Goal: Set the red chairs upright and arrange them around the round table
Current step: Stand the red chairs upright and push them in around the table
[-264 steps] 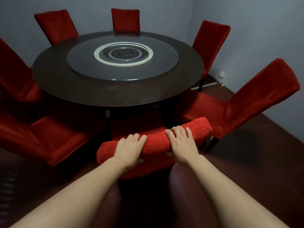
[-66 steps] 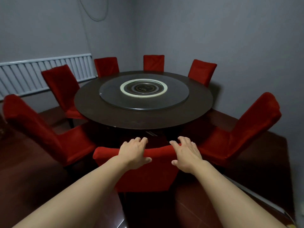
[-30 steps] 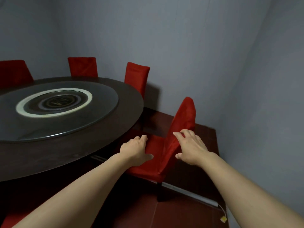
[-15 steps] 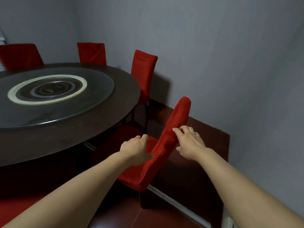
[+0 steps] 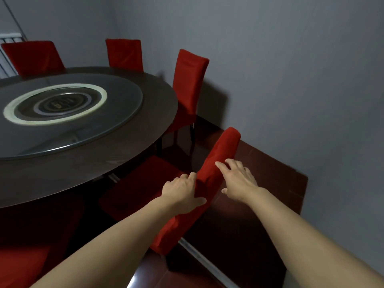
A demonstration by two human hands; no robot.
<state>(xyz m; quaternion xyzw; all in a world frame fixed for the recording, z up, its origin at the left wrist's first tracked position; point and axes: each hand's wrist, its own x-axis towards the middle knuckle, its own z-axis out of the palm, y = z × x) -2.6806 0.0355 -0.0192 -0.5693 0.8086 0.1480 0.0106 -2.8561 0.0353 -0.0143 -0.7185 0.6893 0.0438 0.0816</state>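
The left hand is curling around the top edge of the nearest red fabric-covered chair's backrest, which is standing beside the dark round wooden table, while the right hand is resting spread-fingered against that backrest's rear face.

two bare forearms, no sleeves in frame, left hand and right hand both bare, no gloves, no watch or bands at the wrists, nails short and unpainted, nothing else of the person visible
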